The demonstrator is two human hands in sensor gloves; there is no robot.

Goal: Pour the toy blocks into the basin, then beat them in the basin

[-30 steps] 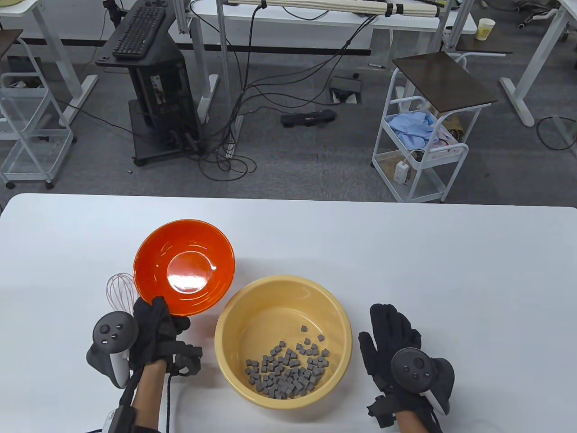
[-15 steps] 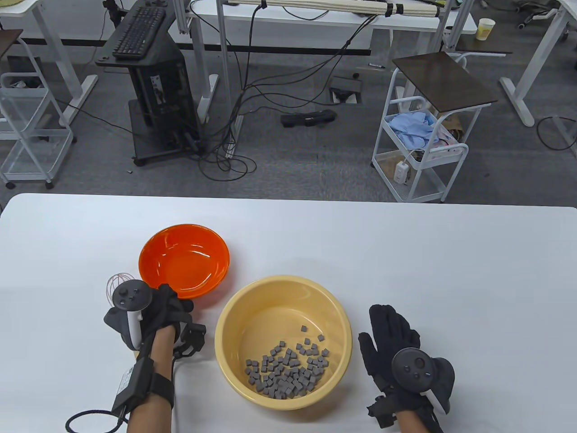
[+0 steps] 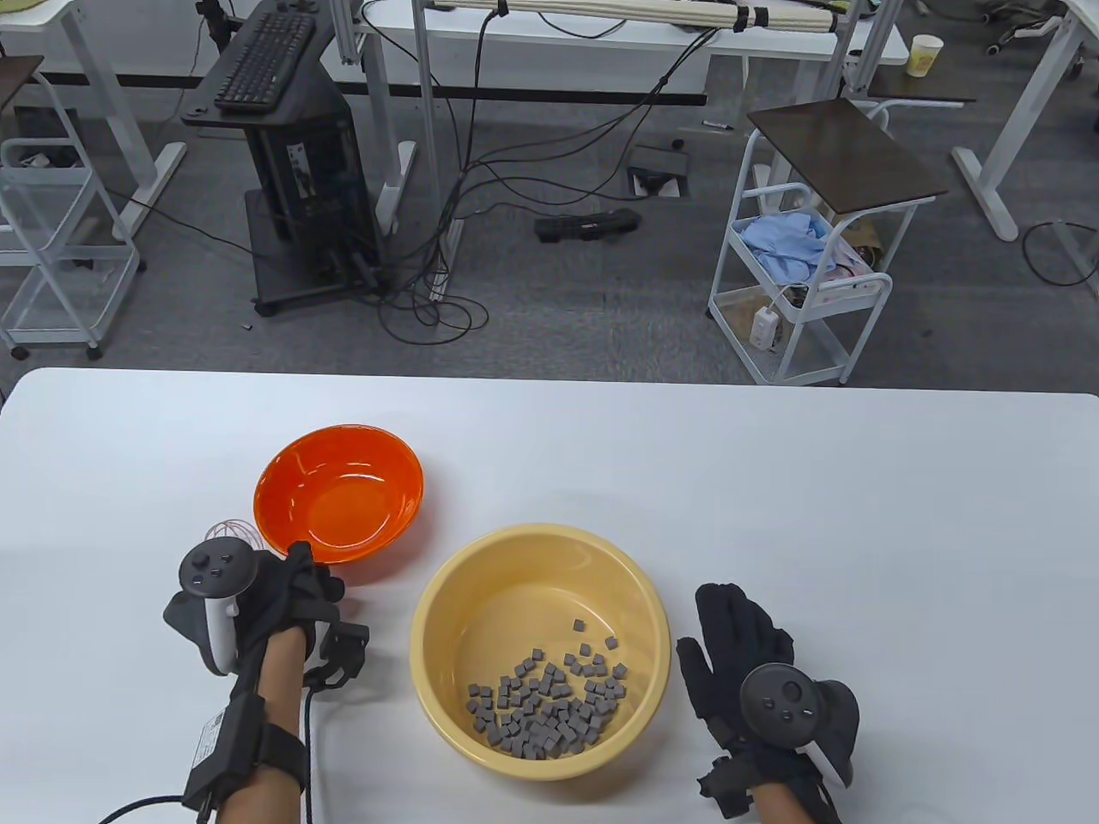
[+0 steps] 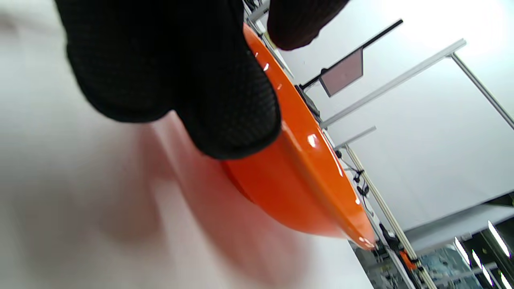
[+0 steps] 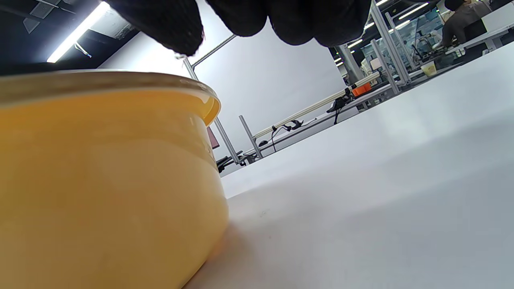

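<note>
Several small grey toy blocks lie heaped in the front of the yellow basin. Left of it stands an empty orange bowl, nearly level on the white table. My left hand pinches the bowl's near rim; in the left wrist view its fingers curl under the orange bowl with the thumb on top. A wire whisk lies behind that hand, mostly hidden by the tracker. My right hand lies flat on the table just right of the basin, fingers straight, holding nothing.
The white table stretches wide behind and to the right of the basin. Beyond its far edge stand a white trolley, desks and loose cables on the floor.
My left hand has tipped the orange bowl back from steeply tilted to nearly level and lowered it to the table, shifting slightly left. The right hand has barely moved.
</note>
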